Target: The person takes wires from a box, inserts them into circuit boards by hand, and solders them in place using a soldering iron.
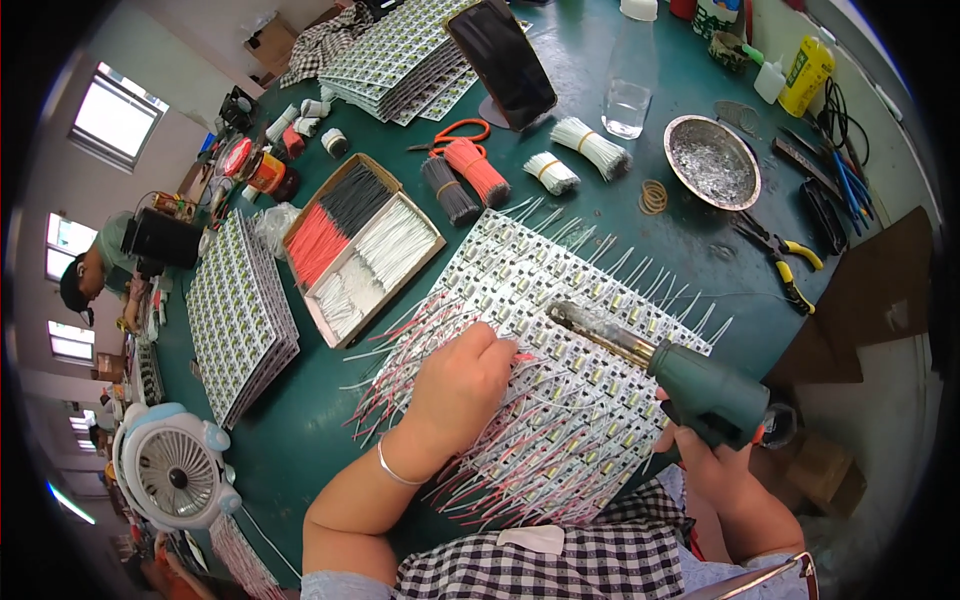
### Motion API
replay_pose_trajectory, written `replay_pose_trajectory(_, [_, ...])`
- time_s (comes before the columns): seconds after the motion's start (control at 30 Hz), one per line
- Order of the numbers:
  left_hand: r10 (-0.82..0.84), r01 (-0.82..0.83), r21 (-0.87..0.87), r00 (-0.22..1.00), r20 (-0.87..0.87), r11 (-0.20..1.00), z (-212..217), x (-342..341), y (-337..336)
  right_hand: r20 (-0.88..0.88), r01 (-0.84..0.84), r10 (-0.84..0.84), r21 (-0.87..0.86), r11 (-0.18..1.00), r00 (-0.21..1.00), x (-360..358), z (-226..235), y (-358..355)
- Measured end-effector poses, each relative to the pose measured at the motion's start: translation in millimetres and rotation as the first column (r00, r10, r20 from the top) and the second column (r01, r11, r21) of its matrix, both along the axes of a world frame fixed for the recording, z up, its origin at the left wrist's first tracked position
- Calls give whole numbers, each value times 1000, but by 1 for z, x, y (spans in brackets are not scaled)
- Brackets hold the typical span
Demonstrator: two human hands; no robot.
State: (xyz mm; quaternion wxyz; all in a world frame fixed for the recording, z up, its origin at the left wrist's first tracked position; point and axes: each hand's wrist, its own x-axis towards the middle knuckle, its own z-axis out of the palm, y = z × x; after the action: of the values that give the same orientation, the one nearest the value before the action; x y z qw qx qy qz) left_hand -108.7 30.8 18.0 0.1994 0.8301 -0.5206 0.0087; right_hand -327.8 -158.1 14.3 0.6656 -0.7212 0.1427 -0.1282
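Head view: soldering looks underway. The left hand [468, 372] pinches a red wire [524, 357] onto the circuit panel [560, 330]; the right hand [712, 462] grips the soldering gun [690, 385]. Next, its tip must meet that joint.

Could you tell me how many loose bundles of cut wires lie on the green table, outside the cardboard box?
4: a black bundle and a red bundle beside the box, then two white bundles near the clear bottle. More may be hidden.

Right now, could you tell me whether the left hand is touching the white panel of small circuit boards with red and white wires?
Touching: the head view shows the left hand resting fingers-down on the white panel.
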Motion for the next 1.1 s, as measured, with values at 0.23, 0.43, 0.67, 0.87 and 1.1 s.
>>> replay_pose_trajectory(0.23, [25, -25, 36, 1000, 7, 999, 9, -2, 7, 70, -100, 99, 7, 995, 993, -14, -1, -14])
replay_pose_trajectory(0.43, [227, -216, -87, 961, 154, 973, 52, -10, 23, -8, -100, 99, -52, 994, 995, -16, 3, -37])
replay_pose_trajectory(0.67, [58, -56, -36, 997, 53, 998, 13, -26, 2, -83, -91, 103, 146, 985, 991, 1, 8, -36])
replay_pose_trajectory(0.87, [45, -44, -26, 999, 29, 999, -2, -21, 0, -273, -212, 191, -48, 976, 943, -5, -2, -35])
replay_pose_trajectory(1.1, [33, -34, -18, 999, -36, 999, -2, -19, -1, -355, -194, 149, -94, 977, 923, -8, -6, -28])
